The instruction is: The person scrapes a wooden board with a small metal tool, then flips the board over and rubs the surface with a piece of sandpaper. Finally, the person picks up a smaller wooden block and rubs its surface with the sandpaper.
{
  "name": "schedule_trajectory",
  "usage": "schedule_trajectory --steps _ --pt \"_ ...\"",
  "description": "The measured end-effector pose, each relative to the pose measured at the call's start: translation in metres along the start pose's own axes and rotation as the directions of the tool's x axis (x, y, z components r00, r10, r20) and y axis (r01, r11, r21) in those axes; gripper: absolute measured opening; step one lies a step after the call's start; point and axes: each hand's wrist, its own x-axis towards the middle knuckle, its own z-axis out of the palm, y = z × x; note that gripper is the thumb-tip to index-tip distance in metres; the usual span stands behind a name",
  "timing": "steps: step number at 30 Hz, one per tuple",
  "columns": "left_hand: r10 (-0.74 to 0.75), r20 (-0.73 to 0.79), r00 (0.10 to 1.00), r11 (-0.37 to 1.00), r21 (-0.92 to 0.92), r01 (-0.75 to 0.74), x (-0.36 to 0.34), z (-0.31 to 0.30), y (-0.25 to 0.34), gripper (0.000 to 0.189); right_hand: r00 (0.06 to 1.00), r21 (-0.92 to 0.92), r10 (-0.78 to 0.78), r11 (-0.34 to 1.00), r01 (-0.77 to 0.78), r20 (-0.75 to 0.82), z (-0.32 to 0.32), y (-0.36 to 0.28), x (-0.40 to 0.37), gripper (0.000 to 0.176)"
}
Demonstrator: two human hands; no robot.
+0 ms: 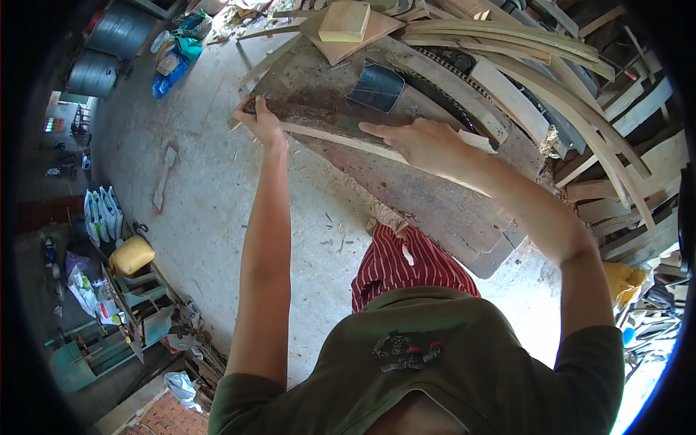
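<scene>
My left hand is wrapped around the far left end of a long wooden board, its thumb on top. The board has a rough dark face and a pale narrow edge, and slants down to the right. Over its middle lies my right hand, index finger stretched to the left and other fingers curled; what they hold is hidden. A pale strip with a toothed edge shows beside that hand. Beneath the board is a worn wooden work surface. A dark curved sheet lies just beyond the board.
A pale wood block sits on a thin square board at the back. Curved wood strips are piled at the right. On the concrete floor stand a yellow jerrycan and metal drums at left.
</scene>
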Motion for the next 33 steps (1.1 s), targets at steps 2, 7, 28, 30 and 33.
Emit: schedule_trajectory --steps 2,7,28,30,33 --pt "0.018 0.009 1.0 1.0 0.019 -0.018 0.0 -0.003 -0.003 0.025 1.0 0.004 -0.013 1.0 0.013 0.005 -0.007 0.002 -0.013 0.061" --pt "0.011 -0.018 1.0 0.999 0.048 -0.01 -0.008 -0.001 0.006 0.022 0.957 -0.029 0.175 0.985 -0.173 0.233 -0.034 -0.005 -0.032 0.057" --pt "0.008 -0.023 1.0 1.0 -0.023 -0.009 0.002 0.002 0.0 0.021 0.975 0.07 0.095 0.991 -0.111 0.2 -0.026 0.018 0.0 0.046" --pt "0.027 -0.019 0.999 1.0 0.003 -0.026 -0.003 0.001 -0.005 0.024 0.989 0.188 0.073 0.978 -0.096 0.127 -0.011 0.027 0.0 0.046" --pt "-0.024 -0.016 1.0 0.998 -0.057 0.023 -0.005 0.003 0.005 0.024 0.995 0.183 0.028 0.982 -0.045 0.096 -0.01 0.013 0.037 0.046"
